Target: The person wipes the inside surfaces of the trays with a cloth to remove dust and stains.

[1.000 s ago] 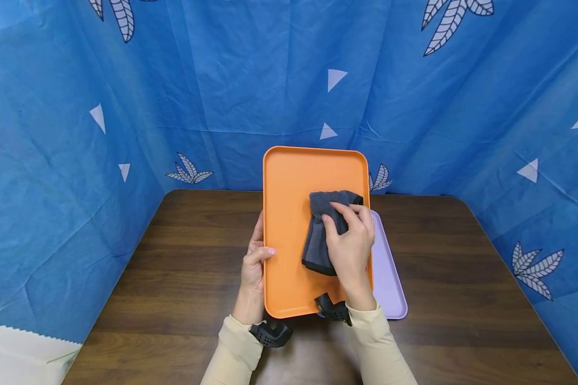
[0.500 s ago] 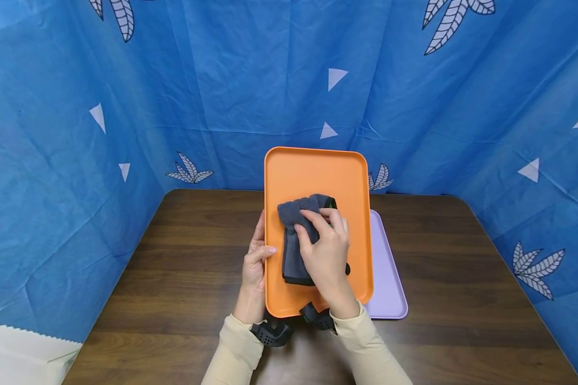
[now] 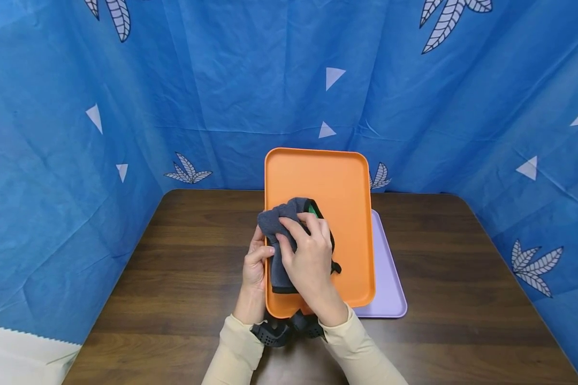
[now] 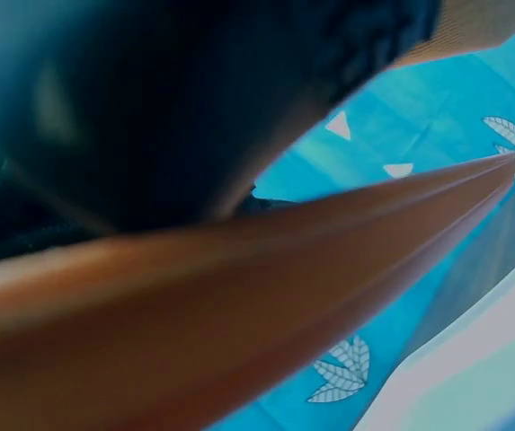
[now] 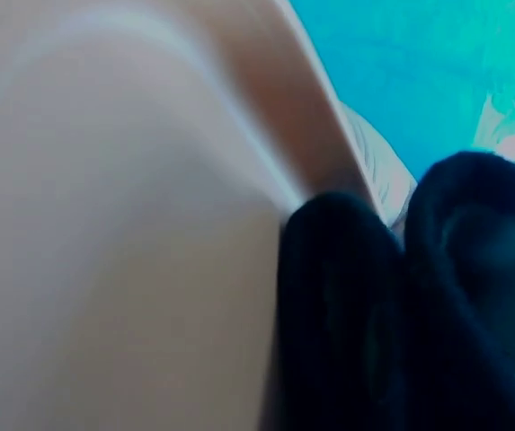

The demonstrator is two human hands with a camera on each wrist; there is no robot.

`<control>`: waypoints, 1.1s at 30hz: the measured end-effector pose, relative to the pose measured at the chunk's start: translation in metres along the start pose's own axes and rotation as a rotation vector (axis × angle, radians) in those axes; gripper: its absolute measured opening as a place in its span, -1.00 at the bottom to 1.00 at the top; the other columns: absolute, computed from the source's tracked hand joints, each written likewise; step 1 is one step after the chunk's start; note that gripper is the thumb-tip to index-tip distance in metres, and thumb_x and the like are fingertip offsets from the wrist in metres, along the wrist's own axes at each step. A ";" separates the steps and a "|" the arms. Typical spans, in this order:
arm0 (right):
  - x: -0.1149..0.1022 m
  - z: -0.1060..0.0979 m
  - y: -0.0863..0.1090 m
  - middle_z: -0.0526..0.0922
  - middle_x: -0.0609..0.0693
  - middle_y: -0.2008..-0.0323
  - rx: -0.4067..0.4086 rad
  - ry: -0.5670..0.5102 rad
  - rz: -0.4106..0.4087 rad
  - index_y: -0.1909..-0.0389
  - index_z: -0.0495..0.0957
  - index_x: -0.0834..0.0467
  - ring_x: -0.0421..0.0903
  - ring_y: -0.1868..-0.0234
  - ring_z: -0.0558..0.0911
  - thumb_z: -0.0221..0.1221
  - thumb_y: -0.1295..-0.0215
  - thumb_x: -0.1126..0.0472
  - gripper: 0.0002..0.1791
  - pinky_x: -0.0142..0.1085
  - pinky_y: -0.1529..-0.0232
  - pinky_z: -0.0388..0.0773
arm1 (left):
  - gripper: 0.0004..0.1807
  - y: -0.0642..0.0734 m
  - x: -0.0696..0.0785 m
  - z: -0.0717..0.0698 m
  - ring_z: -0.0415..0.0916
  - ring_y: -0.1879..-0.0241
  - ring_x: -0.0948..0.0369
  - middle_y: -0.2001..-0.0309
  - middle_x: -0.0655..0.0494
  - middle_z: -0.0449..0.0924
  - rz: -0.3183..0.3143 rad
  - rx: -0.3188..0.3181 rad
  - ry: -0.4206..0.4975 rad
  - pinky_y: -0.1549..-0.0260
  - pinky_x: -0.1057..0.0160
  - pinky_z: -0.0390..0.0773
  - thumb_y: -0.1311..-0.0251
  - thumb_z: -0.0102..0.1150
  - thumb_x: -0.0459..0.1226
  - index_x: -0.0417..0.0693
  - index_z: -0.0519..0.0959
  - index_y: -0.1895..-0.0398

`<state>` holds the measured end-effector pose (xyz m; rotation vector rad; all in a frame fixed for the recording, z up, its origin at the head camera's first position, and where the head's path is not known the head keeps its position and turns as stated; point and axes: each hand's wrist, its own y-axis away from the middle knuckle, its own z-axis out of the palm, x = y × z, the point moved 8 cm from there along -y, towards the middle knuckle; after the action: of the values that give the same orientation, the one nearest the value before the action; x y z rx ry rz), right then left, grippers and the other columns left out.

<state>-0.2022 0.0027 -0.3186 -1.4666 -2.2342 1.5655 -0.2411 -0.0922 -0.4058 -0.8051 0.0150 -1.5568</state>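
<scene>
Farthest left of the orange tray [image 3: 332, 182], toward the person, lies a white sheet with a zigzag edge [image 3: 24, 355]. Left of the tray and beneath it spreads a dark wood-grain table [image 3: 188, 278]; behind and around the tray hangs a blue backdrop cloth [image 3: 241, 80] printed with white leaves and triangles. At the tray's left rim, the left hand [image 3: 254, 267] grips it, thumb over the front face, other fingers partly hidden behind. A cream sleeve [image 3: 233, 350] and 1 black wrist camera [image 3: 272, 335] sit below the tray's lower left corner. On the tray's left half, overlapping its left rim, is a folded dark gray towel [image 3: 280, 270] with black edging, a green patch at its upper right and a small black loop at its lower right. Right of the tray's left rim and over its face, the right hand [image 3: 310, 262] pinches the towel between thumb and fingers. The 2 hands are close together. Beyond the tray's right rim, partly covered by it, a lavender tray [image 3: 387, 283] rests on the table.
</scene>
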 end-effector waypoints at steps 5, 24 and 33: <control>0.008 0.000 0.000 0.59 0.16 0.13 -0.008 -0.025 0.048 0.13 0.72 0.14 0.12 0.15 0.50 0.41 -0.09 0.27 -0.72 -0.04 0.18 0.50 | -0.20 0.000 -0.001 0.002 0.58 0.01 0.26 -0.16 0.12 0.56 -0.011 -0.016 0.019 0.03 0.38 0.58 -0.04 -0.43 -0.64 0.08 0.47 -0.29; 0.046 -0.019 0.003 0.59 0.20 0.14 0.037 -0.066 0.173 0.14 0.72 0.20 0.16 0.15 0.52 0.41 -0.06 0.31 -0.71 -0.01 0.17 0.48 | -0.07 0.002 0.003 0.001 0.48 -0.21 0.20 -0.31 0.14 0.46 -0.030 0.077 0.061 -0.13 0.30 0.51 0.06 -0.49 -0.65 0.14 0.34 -0.42; 0.097 -0.038 0.009 0.60 0.25 0.14 0.096 -0.048 0.378 0.13 0.71 0.24 0.21 0.01 0.54 0.39 -0.07 0.32 -0.70 0.07 -0.08 0.41 | -0.06 0.001 0.011 0.002 0.52 -0.20 0.16 -0.28 0.10 0.51 0.001 0.060 0.106 -0.13 0.27 0.52 0.08 -0.53 -0.67 0.09 0.35 -0.41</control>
<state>-0.2302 0.0986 -0.3498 -1.9269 -1.9539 1.7918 -0.2384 -0.1009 -0.3997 -0.6750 0.0462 -1.5900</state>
